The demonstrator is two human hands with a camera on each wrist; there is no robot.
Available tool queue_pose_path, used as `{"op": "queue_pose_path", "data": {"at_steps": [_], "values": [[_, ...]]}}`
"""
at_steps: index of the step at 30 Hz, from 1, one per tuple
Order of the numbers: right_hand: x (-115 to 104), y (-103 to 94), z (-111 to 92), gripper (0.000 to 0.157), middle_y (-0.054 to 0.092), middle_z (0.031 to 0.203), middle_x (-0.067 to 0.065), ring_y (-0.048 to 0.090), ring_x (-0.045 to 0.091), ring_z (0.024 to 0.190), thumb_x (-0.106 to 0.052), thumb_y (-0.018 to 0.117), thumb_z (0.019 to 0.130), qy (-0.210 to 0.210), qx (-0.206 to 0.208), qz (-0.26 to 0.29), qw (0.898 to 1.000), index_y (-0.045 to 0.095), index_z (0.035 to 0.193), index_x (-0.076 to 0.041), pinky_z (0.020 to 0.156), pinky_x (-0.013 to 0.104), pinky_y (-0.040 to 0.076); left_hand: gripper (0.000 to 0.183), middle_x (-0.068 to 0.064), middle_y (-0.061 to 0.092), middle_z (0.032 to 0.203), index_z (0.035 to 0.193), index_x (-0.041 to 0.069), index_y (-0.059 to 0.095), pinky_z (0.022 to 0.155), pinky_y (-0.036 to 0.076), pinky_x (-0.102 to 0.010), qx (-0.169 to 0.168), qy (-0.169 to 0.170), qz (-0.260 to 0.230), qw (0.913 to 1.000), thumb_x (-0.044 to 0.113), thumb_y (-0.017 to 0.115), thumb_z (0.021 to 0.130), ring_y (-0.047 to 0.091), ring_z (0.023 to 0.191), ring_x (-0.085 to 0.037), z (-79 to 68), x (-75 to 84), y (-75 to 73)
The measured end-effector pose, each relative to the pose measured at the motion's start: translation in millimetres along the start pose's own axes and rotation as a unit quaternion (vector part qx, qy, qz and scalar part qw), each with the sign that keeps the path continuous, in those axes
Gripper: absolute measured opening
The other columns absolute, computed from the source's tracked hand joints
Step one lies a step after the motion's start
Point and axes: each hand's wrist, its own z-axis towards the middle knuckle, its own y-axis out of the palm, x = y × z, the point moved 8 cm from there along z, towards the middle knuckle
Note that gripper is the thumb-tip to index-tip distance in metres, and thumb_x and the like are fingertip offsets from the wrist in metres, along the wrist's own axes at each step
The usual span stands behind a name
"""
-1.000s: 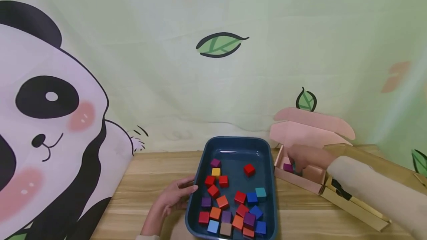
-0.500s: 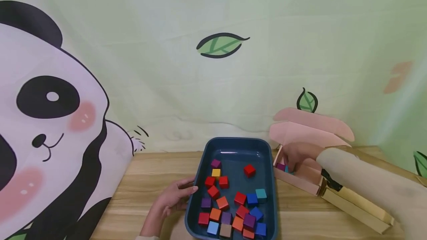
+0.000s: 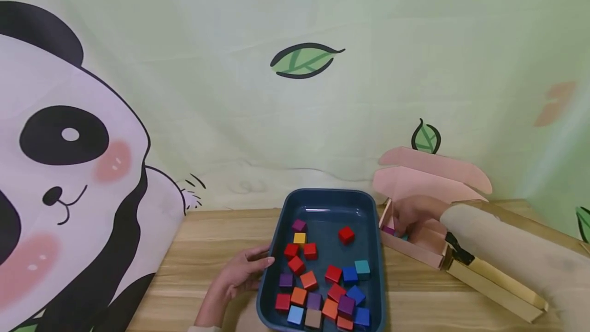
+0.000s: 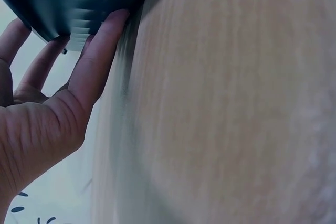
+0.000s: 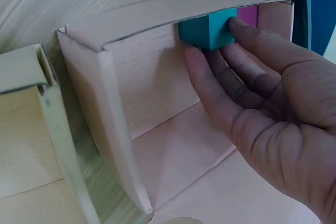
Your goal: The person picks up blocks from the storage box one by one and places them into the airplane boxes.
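Inside the pink cardboard box [image 3: 412, 251], my right hand [image 3: 417, 214] pinches a teal cube [image 5: 210, 30] between thumb and fingertips. It is close to the box's front wall, beside a purple cube [image 5: 248, 15] in the corner. In the head view the fingers partly cover both cubes. My left hand [image 3: 241, 273] touches the left side of a dark blue tray [image 3: 322, 210] with fairly straight fingers, as the left wrist view shows at the tray's outer wall [image 4: 79, 3]. Several coloured cubes lie in the tray, among them a red cube [image 3: 346, 235] and another teal cube [image 3: 362, 269].
A tan cardboard box [image 3: 495, 291] stands right of the pink box, under the right forearm. The pink lid [image 3: 428, 183] is raised at the back. Behind the wooden table [image 3: 207, 240] hangs a green cloth [image 3: 221, 117] with a panda print.
My right hand has shifted left inside the pink box, toward its left corner, and the forearm has come along. The left hand and the tray look still.
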Motion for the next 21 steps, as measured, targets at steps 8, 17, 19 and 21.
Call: {"op": "queue_pose_path", "data": {"at_steps": [8,17,19,21], "values": [[-14,-10.4,-10,0.009,0.071,0.093,0.013,0.07,0.026,0.082,-0.011,0.071,0.093,-0.006,-0.02,-0.038,0.999,0.074,0.097,-0.004,0.078,0.039,0.061,0.066,-0.025,0.043,0.154,0.156,0.008,0.041,0.091,0.056,-0.051,0.001,-0.002,-0.002,1.0,0.026,0.069,0.098,0.064,0.117,-0.03,-1.5,-1.5,0.6],[-84,-31.8,-18,0.021,0.068,0.104,0.016,0.066,0.025,0.089,-0.01,0.06,0.097,-0.125,0.006,-0.064,0.99,0.065,0.114,0.001,0.082,0.038,0.06,0.067,-0.024,0.046,0.152,0.154,0.008,0.044,0.091,0.056,-0.052,0.013,-0.004,0.007,0.9999,0.029,0.072,0.097,0.064,0.116,-0.029,-0.1,-2.4,-1.1],[-99,-30.6,-14,0.021,0.068,0.105,0.016,0.065,0.024,0.087,-0.011,0.06,0.098,-0.142,0.015,-0.074,0.987,0.066,0.115,0.0,0.082,0.037,0.059,0.066,-0.023,0.047,0.152,0.154,0.009,0.044,0.091,0.056,-0.051,0.015,-0.006,0.006,0.9999,0.029,0.072,0.097,0.064,0.115,-0.029,0.4,-2.2,-1.5],[-114,-27.6,-9,0.02,0.069,0.106,0.015,0.065,0.024,0.087,-0.011,0.061,0.099,-0.156,0.026,-0.081,0.984,0.066,0.115,-0.001,0.081,0.036,0.059,0.066,-0.024,0.046,0.152,0.154,0.009,0.044,0.091,0.056,-0.051,0.015,-0.007,0.004,0.9999,0.028,0.072,0.097,0.064,0.115,-0.029,0.7,-2.3,-1.2]]}}
